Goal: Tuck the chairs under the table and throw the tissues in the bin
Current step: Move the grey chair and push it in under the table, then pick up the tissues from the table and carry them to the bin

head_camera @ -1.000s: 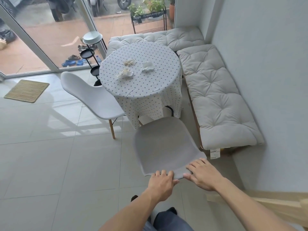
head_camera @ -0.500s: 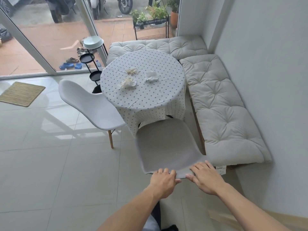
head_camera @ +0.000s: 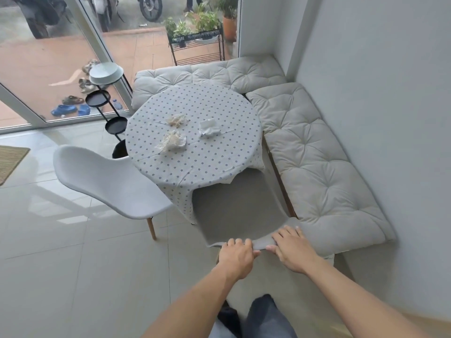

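**Both hands on the grey chair's backrest**

A white shell chair (head_camera: 107, 181) stands left of the round table (head_camera: 195, 142), seat clear of the tablecloth. Three crumpled tissues (head_camera: 173, 140) lie on the tabletop. The grey chair (head_camera: 238, 206) has its seat partly under the cloth. The left hand (head_camera: 238, 257) and right hand (head_camera: 291, 250) each curl closed over its backrest edge.

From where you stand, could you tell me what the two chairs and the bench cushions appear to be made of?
The grey chair under both hands looks matte, maybe felt or fabric-covered; it shows no glare. The white chair looks like smooth moulded plastic with a soft sheen, on a pale wooden leg. The bench cushions look like tufted cotton-type fabric with button dimples and creases.
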{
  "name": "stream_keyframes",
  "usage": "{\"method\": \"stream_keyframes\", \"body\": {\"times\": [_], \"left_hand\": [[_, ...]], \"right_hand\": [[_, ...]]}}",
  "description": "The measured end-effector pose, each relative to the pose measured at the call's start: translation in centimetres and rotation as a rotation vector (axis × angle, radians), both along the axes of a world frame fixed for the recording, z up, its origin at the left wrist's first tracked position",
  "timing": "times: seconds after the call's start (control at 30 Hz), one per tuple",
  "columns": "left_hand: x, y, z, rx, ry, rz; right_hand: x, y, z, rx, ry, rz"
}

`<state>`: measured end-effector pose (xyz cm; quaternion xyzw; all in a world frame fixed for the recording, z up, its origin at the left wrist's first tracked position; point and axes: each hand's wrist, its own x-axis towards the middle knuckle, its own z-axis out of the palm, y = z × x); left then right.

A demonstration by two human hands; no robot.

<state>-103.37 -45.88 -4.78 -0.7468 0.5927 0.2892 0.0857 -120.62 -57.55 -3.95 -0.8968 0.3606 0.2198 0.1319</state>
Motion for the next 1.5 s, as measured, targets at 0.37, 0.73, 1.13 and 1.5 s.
{"method": "stream_keyframes", "body": {"times": [0.37,0.73,1.13,1.5], "left_hand": [[3.6,-5.5,0.2,0.055,0.033,0.051],[8.4,-7.8,1.3,0.036,0.143,0.219],[17.5,-9.5,2.6,-0.046,0.082,0.306],[32.5,-8.1,4.0,-0.107,0.076,0.216]], "right_hand": [[2.9,-6.6,-0.2,-0.002,-0.045,0.083],[6.4,-14.0,0.1,0.134,-0.082,0.063],[15.9,-15.7,1.7,0.141,-0.074,0.072],[28.1,-12.5,3.0,0.109,-0.127,-0.098]]}}
